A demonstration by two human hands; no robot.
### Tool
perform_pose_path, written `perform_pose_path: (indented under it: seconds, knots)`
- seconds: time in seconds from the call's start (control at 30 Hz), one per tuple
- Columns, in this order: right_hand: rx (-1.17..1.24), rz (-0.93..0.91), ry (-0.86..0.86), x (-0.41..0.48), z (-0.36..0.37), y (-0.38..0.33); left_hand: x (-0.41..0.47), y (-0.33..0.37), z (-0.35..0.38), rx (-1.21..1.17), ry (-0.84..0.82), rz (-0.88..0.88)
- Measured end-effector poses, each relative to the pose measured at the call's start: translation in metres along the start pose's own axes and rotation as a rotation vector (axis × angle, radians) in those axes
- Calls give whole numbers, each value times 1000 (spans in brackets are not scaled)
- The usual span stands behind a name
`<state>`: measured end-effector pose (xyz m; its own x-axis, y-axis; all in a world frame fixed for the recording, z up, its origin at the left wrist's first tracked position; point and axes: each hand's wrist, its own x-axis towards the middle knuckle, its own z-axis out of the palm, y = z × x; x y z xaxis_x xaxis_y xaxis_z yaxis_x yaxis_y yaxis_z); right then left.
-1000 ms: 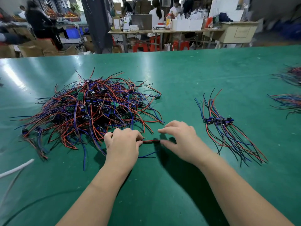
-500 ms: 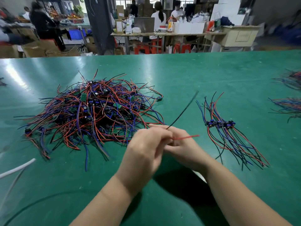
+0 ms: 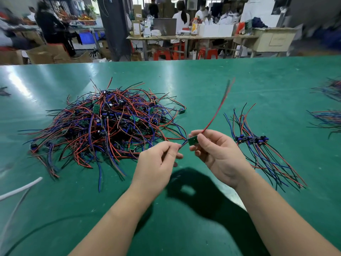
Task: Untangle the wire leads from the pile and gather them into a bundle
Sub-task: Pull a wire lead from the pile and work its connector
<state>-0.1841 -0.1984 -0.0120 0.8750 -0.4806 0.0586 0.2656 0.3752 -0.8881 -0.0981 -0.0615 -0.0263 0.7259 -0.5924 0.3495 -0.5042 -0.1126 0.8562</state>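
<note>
Head view: my right hand (image 3: pixel 219 152) pinches a lead's green board (image 3: pixel 192 140), left hand (image 3: pixel 156 159) pinches its wires (image 3: pixel 182 144), above the counter (image 3: pixel 203 85) beside the pile (image 3: pixel 110 126). Wires light, limp; I judge the board the surer hold.

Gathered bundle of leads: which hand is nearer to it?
Right. The right hand is just left of the bundle; the left hand is farther left, by the tangled pile.

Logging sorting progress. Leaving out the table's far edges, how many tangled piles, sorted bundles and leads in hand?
Tangled pile: 1
Sorted bundle: 1
Lead held by left hand and right hand: 1
Total: 3
</note>
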Motion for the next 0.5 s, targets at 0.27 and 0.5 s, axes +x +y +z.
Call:
perform_pose_path:
  seconds: [0.27, 0.5]
  knots:
    - [-50, 53, -22, -2, -2, -2, -4, 9, 12, -558, -116, -358]
    - [-67, 171, 52, -1, -1, -2, -6, -2, 7, -86, -11, 71]
